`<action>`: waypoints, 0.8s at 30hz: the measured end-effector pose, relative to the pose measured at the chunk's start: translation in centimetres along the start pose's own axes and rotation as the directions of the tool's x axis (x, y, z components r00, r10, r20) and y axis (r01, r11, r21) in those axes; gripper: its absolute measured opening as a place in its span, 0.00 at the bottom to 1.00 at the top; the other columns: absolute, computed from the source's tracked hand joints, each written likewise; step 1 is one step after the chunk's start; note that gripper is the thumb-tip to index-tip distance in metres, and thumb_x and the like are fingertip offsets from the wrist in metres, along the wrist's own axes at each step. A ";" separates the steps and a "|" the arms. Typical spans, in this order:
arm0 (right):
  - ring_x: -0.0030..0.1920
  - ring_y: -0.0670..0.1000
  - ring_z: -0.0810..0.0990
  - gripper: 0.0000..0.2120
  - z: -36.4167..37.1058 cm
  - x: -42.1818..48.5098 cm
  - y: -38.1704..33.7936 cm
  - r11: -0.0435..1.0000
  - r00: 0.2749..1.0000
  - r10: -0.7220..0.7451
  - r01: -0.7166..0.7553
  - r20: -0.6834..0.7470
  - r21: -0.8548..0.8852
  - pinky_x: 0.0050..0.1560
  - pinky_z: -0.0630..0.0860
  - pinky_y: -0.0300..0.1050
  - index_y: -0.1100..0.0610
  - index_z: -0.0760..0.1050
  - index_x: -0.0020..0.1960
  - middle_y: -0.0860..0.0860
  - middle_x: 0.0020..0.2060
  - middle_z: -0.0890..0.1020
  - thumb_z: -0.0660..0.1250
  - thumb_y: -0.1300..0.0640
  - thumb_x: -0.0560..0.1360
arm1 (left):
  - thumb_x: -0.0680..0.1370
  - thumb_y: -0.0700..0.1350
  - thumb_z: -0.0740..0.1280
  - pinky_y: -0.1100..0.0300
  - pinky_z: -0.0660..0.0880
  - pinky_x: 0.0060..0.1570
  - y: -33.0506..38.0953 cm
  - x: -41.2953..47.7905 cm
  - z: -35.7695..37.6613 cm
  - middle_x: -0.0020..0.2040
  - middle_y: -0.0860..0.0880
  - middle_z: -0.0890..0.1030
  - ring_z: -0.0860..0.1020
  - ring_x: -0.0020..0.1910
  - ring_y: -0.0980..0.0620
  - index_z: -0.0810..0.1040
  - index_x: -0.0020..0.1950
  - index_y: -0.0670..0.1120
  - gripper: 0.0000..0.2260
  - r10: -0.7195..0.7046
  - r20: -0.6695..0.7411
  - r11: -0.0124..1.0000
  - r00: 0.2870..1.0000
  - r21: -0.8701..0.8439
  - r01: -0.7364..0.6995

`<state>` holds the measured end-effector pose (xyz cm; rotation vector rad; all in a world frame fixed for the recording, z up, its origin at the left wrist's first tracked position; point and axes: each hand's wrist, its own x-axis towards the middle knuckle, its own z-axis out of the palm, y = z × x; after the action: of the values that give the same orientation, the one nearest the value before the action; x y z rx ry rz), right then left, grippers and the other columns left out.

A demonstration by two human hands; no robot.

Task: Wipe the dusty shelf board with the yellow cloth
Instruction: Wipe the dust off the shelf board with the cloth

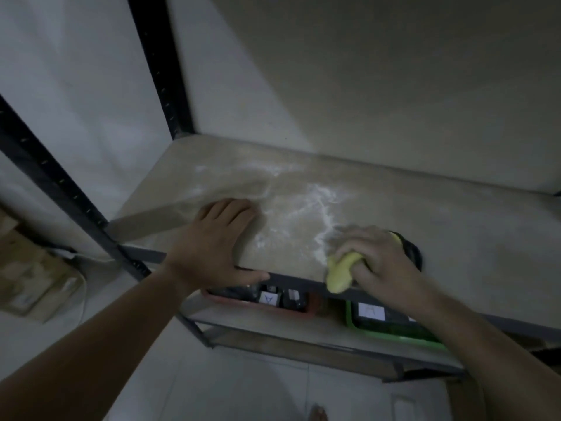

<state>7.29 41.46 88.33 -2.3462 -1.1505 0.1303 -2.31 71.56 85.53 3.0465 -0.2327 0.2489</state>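
Down on the lower shelf sat two trays: a red tray with dark stuff in it I couldn't make out, and a green tray, also dark inside. Each had a white label with what looked like a single "A", the green one's label blurrier. The shelf board had white dust streaks across the middle. The left hand lay flat and spread on it, thumb hooked over the front edge. The right hand was closed around the bunched yellow cloth, right at the front edge, a bit hanging over it. Lots of bare board to the right and toward the back wall; black uprights boxed in the left side.
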 end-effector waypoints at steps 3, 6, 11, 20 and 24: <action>0.49 0.43 0.69 0.13 2.5 5.2 -1.3 0.999 0.999 -0.025 0.025 -0.032 0.026 0.53 0.63 0.31 0.45 0.77 0.46 0.32 0.45 0.74 0.62 0.62 0.69 | 0.69 0.79 0.62 0.45 0.67 0.72 -0.1 0.2 0.0 0.73 0.43 0.74 0.72 0.72 0.41 0.73 0.75 0.42 0.49 0.012 0.004 1.000 1.000 0.000 -0.012; 0.49 0.49 0.72 0.13 3.0 9.5 -2.2 0.997 0.994 0.040 -0.034 -0.103 0.064 0.52 0.70 0.45 0.48 0.79 0.48 0.44 0.46 0.80 0.62 0.62 0.71 | 0.69 0.79 0.62 0.44 0.68 0.71 0.0 0.3 -0.3 0.73 0.44 0.73 0.72 0.71 0.41 0.72 0.76 0.43 0.49 0.017 0.020 1.000 1.000 -0.012 -0.017; 0.40 0.33 0.77 0.13 -2.4 8.0 0.1 0.952 0.951 0.203 -0.136 -0.232 0.276 0.38 0.69 0.27 0.47 0.77 0.49 0.38 0.39 0.80 0.62 0.62 0.71 | 0.67 0.80 0.64 0.45 0.69 0.69 -0.1 0.7 -0.8 0.71 0.45 0.73 0.72 0.69 0.43 0.73 0.74 0.44 0.49 0.023 0.036 1.000 0.999 -0.016 -0.022; 0.56 0.64 0.77 0.21 -6.4 1.2 12.9 0.685 0.680 0.596 -0.708 -0.426 -0.172 0.57 0.75 0.54 0.54 0.73 0.66 0.62 0.60 0.77 0.56 0.48 0.77 | 0.68 0.79 0.62 0.43 0.69 0.70 -0.1 1.0 -0.2 0.70 0.43 0.74 0.73 0.69 0.40 0.74 0.73 0.42 0.49 0.036 0.010 0.999 0.999 0.005 -0.036; 0.56 0.65 0.76 0.20 -3.0 4.9 9.4 0.694 0.670 0.604 -0.709 -0.432 -0.129 0.58 0.76 0.56 0.54 0.72 0.65 0.63 0.59 0.74 0.62 0.50 0.74 | 0.68 0.79 0.62 0.41 0.70 0.68 -0.3 1.0 0.0 0.69 0.42 0.75 0.74 0.68 0.39 0.75 0.72 0.41 0.49 0.049 -0.011 0.999 0.999 0.008 -0.049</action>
<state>18.00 39.26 86.97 -2.7922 -0.0794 -0.2291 -1.29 71.73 85.70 3.0493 -0.3066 0.2700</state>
